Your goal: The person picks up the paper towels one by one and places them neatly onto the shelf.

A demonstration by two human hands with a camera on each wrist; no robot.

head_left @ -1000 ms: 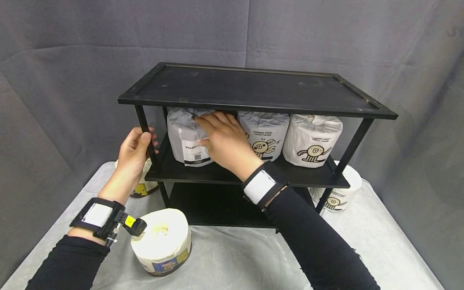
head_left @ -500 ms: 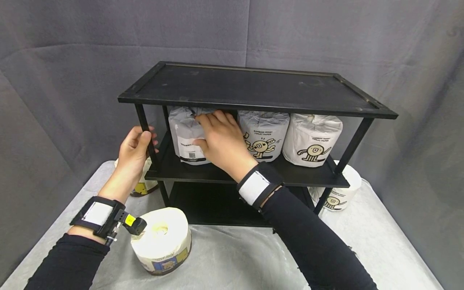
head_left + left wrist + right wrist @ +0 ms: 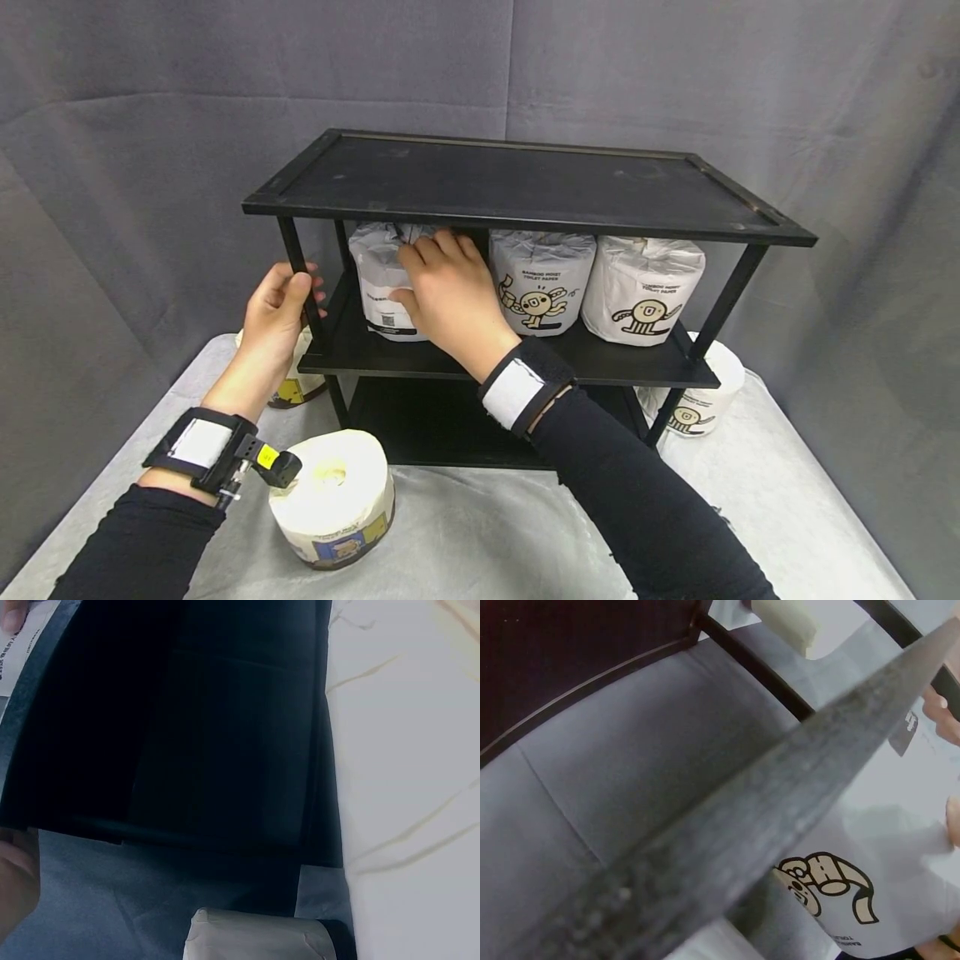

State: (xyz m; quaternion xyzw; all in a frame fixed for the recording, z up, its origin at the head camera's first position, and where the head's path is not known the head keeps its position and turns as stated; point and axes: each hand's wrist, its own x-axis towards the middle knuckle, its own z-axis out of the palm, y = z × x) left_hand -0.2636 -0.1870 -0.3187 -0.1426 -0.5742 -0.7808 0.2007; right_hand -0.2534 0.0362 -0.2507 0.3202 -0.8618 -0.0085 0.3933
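Roll in hand: the wrapped roll [image 3: 381, 283] stands upright at the left end of the middle shelf [image 3: 600, 360], under the top board [image 3: 517, 179].
My right hand [image 3: 448, 298]: fingers curled over the roll's front and crown, thumb low on its label; I am grasping it.
My left hand [image 3: 277, 312]: wrapped round the front left post [image 3: 300, 267] of the black rack [image 3: 776, 227], bracing it.
Step in hand: I judge I am seating this roll in its place on the shelf, squaring it up beside its neighbour.
Next move: probably a small nudge to set it, then loosening my fingers and drawing the hand straight out forward, staying low under the top board's front edge.
Neighbours: the middle roll [image 3: 542, 279] stands just right of my hand and a third roll [image 3: 643, 287] stands beyond it; I cannot tell whether my roll touches the middle one.
Edges: the left post is near the roll's left side; the gap above the rolls is slim.
Open room: the shelf's front strip before the rolls lies bare, so forward is my way out.
Outward: an unwrapped roll [image 3: 335, 500] lies on the grey table cover [image 3: 480, 542] near my left wrist, another roll [image 3: 705, 398] by the rack's right leg, and one partly hidden behind my left hand.
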